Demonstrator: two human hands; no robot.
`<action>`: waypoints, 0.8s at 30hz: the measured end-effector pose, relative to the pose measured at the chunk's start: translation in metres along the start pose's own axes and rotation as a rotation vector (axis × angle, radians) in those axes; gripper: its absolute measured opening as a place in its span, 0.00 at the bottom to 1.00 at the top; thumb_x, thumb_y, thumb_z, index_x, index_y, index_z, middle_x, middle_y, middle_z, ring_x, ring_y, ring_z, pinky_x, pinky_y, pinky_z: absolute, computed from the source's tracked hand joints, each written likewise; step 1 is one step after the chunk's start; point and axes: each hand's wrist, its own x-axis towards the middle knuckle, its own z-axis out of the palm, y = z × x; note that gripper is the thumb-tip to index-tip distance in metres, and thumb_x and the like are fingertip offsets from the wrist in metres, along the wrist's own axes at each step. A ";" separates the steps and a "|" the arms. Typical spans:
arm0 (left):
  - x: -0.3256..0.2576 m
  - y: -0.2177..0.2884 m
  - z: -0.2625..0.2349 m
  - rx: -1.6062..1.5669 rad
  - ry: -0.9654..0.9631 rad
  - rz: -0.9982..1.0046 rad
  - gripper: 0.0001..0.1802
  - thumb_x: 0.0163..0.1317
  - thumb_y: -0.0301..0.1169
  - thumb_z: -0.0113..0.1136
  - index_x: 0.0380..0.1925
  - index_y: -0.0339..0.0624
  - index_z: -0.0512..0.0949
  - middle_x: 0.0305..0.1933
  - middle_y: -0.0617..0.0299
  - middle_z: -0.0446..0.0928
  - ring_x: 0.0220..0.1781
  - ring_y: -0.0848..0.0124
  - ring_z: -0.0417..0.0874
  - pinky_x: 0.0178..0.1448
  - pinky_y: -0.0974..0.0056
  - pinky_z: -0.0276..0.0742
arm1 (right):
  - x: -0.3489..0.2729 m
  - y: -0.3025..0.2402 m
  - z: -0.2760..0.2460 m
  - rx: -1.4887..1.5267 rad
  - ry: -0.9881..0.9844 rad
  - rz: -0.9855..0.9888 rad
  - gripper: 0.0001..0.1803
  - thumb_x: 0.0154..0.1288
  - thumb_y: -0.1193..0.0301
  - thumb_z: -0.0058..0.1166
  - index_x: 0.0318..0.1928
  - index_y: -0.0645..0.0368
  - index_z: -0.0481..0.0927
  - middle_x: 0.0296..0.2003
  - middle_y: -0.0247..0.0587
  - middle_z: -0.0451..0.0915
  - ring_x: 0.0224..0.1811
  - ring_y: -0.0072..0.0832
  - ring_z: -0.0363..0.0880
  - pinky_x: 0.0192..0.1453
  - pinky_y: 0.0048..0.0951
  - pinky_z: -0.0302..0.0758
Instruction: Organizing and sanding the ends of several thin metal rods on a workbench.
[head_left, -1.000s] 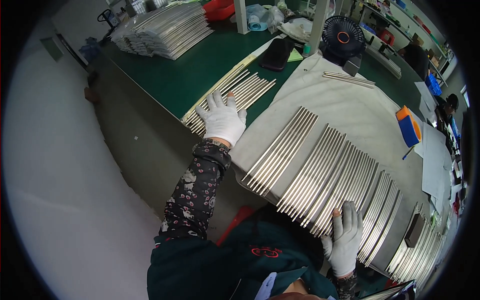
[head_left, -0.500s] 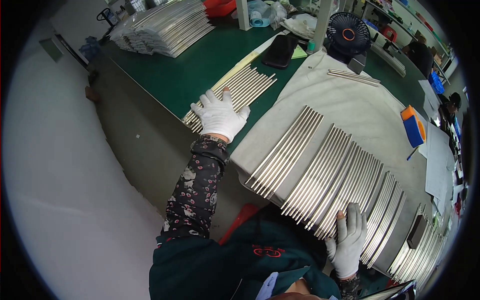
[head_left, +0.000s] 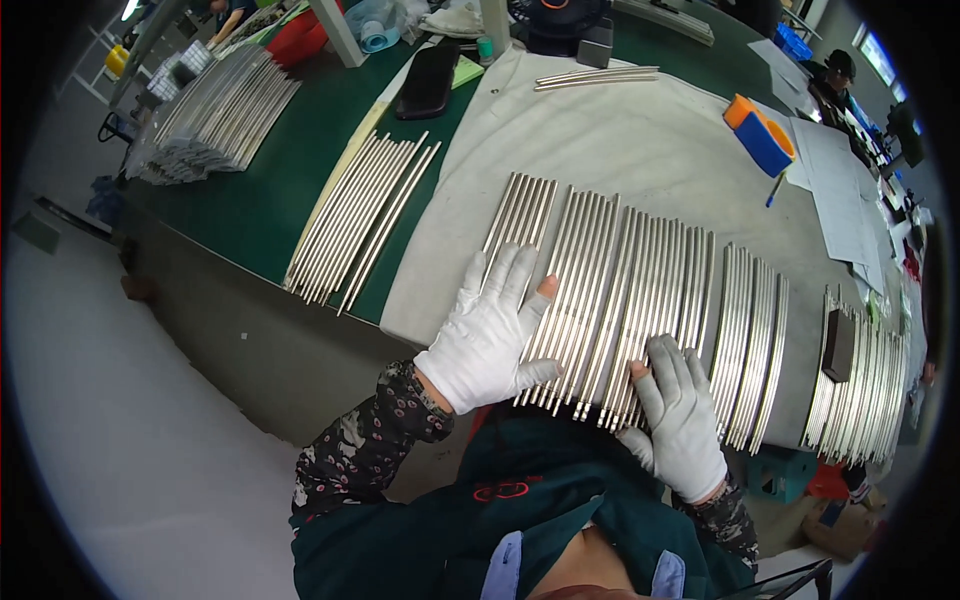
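Slim shiny metal rods lie side by side in groups on a pale cloth (head_left: 440, 270). My left hand (head_left: 485, 335), in a white glove with one bare fingertip, rests open and spread over the leftmost group of rods (head_left: 525, 205). Flat on the middle group of rods (head_left: 655, 270), my right hand (head_left: 680, 415) has its gloved fingers stretched out near the rods' lower ends. Another group of rods (head_left: 345, 225) lies on the green table to the left, two of them slightly apart from the others. The rod ends under both palms are hidden.
A black phone (head_left: 428, 82) lies beyond the left rods. Wrapped rods (head_left: 215, 120) are stacked at far left. An orange and blue tape roll (head_left: 762, 138) sits at right, a dark block (head_left: 838, 345) on the far-right rods. A fan (head_left: 560, 18) stands at the back.
My left hand has left the rods on the green table and come right onto the leftmost group on the cloth. My right hand stays on the middle rods; the view has turned.
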 end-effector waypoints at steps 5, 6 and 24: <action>-0.008 0.042 -0.008 -0.396 -0.088 0.375 0.51 0.55 0.64 0.52 0.71 0.43 0.51 0.71 0.37 0.53 0.73 0.43 0.55 0.73 0.36 0.43 | 0.004 -0.009 0.002 -0.006 -0.067 -0.046 0.45 0.50 0.48 0.62 0.64 0.59 0.63 0.65 0.57 0.59 0.70 0.53 0.55 0.71 0.58 0.50; -0.012 0.047 -0.011 -0.438 -0.074 0.419 0.52 0.51 0.62 0.59 0.70 0.46 0.54 0.71 0.40 0.55 0.73 0.45 0.55 0.72 0.37 0.44 | 0.003 -0.009 0.003 -0.002 -0.063 -0.038 0.45 0.50 0.48 0.62 0.64 0.59 0.63 0.65 0.57 0.59 0.70 0.53 0.55 0.71 0.58 0.50; -0.055 0.002 0.011 -0.193 0.421 0.316 0.39 0.39 0.41 0.74 0.54 0.44 0.70 0.47 0.62 0.72 0.52 0.65 0.74 0.56 0.55 0.73 | 0.003 -0.008 0.014 0.005 0.016 -0.019 0.46 0.48 0.50 0.64 0.65 0.55 0.63 0.65 0.56 0.59 0.69 0.53 0.55 0.70 0.58 0.52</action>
